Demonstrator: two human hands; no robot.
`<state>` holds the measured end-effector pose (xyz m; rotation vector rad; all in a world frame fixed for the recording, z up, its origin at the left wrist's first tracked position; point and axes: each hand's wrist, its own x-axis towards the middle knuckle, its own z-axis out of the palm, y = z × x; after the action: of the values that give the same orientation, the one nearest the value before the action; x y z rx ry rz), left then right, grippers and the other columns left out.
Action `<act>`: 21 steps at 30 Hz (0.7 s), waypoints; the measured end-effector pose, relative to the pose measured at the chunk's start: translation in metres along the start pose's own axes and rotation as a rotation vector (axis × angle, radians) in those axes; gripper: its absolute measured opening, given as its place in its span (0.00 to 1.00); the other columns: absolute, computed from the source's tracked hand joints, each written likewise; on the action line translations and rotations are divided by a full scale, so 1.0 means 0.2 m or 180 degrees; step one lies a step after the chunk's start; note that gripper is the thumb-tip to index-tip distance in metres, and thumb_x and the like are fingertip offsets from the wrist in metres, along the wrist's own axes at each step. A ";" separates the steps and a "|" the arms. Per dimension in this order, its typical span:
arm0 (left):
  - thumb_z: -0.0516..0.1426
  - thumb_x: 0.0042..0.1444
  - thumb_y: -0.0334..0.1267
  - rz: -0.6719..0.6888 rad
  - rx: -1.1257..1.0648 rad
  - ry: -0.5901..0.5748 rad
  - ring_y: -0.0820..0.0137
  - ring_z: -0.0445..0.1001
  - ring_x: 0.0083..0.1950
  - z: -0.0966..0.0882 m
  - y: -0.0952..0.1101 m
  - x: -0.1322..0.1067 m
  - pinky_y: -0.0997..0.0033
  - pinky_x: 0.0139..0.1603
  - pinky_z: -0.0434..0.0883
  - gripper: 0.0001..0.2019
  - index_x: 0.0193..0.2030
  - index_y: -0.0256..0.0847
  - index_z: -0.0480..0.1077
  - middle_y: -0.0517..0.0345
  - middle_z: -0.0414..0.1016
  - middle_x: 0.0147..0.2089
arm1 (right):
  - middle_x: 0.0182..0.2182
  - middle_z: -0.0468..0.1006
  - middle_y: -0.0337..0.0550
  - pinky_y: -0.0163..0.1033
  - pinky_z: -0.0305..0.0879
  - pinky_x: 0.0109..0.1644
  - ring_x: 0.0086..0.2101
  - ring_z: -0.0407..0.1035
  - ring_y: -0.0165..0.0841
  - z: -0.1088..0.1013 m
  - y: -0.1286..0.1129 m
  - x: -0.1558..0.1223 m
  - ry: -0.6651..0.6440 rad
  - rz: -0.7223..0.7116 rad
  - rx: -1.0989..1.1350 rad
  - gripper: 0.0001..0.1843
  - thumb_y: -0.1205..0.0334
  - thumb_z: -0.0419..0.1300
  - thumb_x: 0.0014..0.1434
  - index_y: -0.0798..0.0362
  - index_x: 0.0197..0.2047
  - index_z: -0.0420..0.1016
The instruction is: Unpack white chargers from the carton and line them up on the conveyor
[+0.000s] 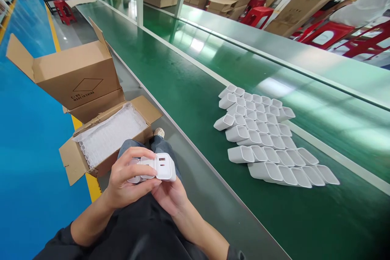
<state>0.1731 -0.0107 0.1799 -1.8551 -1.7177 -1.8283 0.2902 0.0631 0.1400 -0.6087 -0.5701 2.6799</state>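
Observation:
Over my lap, both hands hold a short row of white plastic charger housings [166,166]. The one at the right end turns its face up, showing two port slots, one wider than the other. My left hand [129,178] curls its fingers over the left part of the row, hiding much of it. From below and the right, my right hand [173,197] grips the row, its fingers mostly hidden behind it. On the green bench to the right lie several rows of hollow white housings [262,138], packed side by side with their open ends showing.
Left of my knees, an open carton [106,166] holds translucent wrapped packing [117,132]. Behind it stands another open carton [79,77]. The green bench [170,77] runs away along my right. Red stools [258,16], more cartons and people are across it.

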 end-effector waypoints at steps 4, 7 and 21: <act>0.65 0.57 0.34 0.0044 -0.0045 -0.0001 0.65 0.76 0.50 0.00 -0.01 0.00 0.62 0.47 0.78 0.06 0.41 0.43 0.73 0.52 0.76 0.48 | 0.40 0.83 0.41 0.44 0.74 0.48 0.43 0.77 0.40 0.02 0.00 0.01 -0.0040 0.0162 0.0154 0.14 0.54 0.68 0.52 0.49 0.42 0.80; 0.65 0.56 0.32 0.0043 -0.0084 -0.0033 0.65 0.76 0.50 0.00 -0.02 0.00 0.61 0.51 0.77 0.07 0.40 0.43 0.73 0.53 0.76 0.48 | 0.40 0.84 0.40 0.39 0.74 0.48 0.42 0.77 0.37 0.04 -0.01 0.01 -0.0050 0.0218 0.0335 0.13 0.55 0.70 0.51 0.49 0.40 0.81; 0.66 0.53 0.28 -0.0472 -0.0501 0.0086 0.64 0.75 0.55 0.02 -0.03 -0.07 0.62 0.51 0.77 0.22 0.50 0.44 0.64 0.50 0.74 0.53 | 0.38 0.85 0.40 0.41 0.74 0.48 0.39 0.77 0.38 0.02 0.02 0.03 0.0002 0.0263 0.0412 0.12 0.56 0.71 0.45 0.48 0.35 0.82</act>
<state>0.1764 -0.0145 0.1661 -1.7894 -1.7955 -2.0903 0.2825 0.0607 0.1392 -0.6091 -0.3754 2.7673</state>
